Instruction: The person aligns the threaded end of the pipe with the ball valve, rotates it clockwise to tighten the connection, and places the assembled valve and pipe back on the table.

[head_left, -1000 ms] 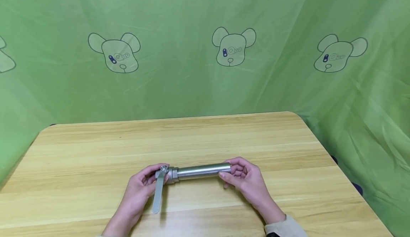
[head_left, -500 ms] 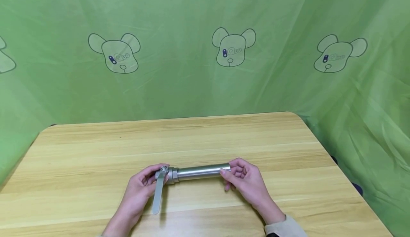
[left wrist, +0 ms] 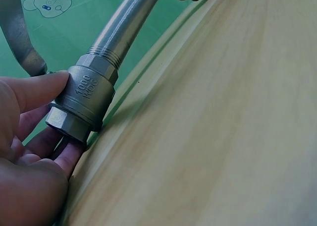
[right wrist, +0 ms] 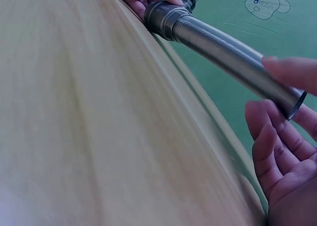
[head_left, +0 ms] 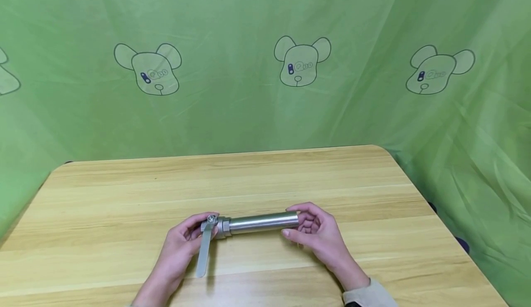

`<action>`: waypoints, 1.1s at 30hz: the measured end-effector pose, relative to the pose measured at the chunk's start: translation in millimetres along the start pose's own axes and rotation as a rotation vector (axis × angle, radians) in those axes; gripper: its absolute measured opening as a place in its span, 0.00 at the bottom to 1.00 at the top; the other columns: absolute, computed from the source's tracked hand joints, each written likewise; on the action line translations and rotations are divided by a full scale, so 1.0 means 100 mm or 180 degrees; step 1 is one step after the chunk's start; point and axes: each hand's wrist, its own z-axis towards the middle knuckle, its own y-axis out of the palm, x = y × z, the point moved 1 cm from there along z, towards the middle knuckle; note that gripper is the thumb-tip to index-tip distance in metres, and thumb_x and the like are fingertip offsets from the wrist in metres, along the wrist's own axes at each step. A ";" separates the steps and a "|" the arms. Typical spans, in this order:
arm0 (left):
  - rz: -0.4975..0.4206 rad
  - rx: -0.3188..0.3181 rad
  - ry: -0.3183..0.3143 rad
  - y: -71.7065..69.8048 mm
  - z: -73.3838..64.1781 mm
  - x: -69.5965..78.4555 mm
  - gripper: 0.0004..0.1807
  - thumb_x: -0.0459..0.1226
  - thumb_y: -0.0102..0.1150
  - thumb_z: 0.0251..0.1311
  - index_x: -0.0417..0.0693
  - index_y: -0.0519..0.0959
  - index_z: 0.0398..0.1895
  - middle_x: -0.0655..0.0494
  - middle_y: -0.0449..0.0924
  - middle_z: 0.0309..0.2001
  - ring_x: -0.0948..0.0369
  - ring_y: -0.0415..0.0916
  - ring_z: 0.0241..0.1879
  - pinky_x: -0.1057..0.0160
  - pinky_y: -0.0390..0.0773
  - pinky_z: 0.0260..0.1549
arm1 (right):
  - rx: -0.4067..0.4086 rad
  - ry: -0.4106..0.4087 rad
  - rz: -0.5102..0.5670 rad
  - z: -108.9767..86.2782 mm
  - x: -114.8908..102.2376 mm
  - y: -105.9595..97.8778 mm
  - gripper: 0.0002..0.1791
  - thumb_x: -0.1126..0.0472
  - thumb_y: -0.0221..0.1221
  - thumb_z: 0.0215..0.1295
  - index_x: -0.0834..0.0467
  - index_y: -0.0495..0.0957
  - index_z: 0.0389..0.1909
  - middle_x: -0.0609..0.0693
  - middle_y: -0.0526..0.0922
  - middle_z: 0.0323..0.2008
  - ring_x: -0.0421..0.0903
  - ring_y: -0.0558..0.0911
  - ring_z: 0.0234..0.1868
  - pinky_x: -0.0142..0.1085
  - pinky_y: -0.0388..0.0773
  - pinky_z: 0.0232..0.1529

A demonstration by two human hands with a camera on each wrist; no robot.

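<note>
One grey metal valve (left wrist: 90,93), joined to a silver cylindrical metal tube (head_left: 262,222), is gripped by the left hand (head_left: 181,240), short of the wooden table (head_left: 249,182)'s far edge; the right hand (head_left: 322,234) surrounds the tube's end, grip unclear.

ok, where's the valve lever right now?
Head view, lower left of centre: the lever runs from the valve toward the bottom edge, beside the left hand.

Our left hand (head_left: 181,239) grips with bent fingers and thumb; our right hand (head_left: 322,234) curves, its thumb and index finger spread apart.
</note>
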 end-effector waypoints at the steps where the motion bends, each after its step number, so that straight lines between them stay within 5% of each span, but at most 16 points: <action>1: 0.0001 0.0000 0.0003 0.00 0.00 0.00 0.27 0.33 0.74 0.62 0.45 0.82 0.66 0.47 0.84 0.65 0.59 0.83 0.64 0.72 0.82 0.59 | -0.0004 -0.0005 -0.0001 0.00 0.00 0.00 0.28 0.72 0.77 0.53 0.65 0.81 0.56 0.51 0.85 0.34 0.37 0.81 0.29 0.31 0.85 0.30; 10: 0.0016 0.0000 0.0018 0.00 0.00 -0.01 0.27 0.33 0.74 0.62 0.44 0.82 0.66 0.47 0.84 0.65 0.61 0.83 0.62 0.72 0.82 0.59 | -0.0093 0.0040 0.0142 0.00 -0.01 0.01 0.24 0.72 0.75 0.57 0.70 0.80 0.55 0.45 0.85 0.31 0.41 0.86 0.26 0.39 0.90 0.29; 21: -0.0007 -0.0002 0.0027 0.00 0.00 -0.02 0.27 0.32 0.74 0.63 0.43 0.82 0.66 0.47 0.84 0.65 0.60 0.83 0.62 0.72 0.83 0.58 | -0.0030 0.0274 0.0036 0.00 -0.03 0.03 0.22 0.67 0.75 0.62 0.69 0.79 0.53 0.44 0.85 0.27 0.44 0.85 0.21 0.29 0.80 0.23; 33: 0.0015 -0.0019 0.0022 -0.01 0.01 -0.01 0.27 0.32 0.74 0.63 0.44 0.82 0.66 0.47 0.84 0.65 0.59 0.82 0.64 0.72 0.82 0.59 | 0.0029 0.0311 -0.0105 0.01 -0.03 0.03 0.17 0.64 0.74 0.65 0.68 0.80 0.47 0.45 0.86 0.26 0.44 0.86 0.21 0.30 0.81 0.24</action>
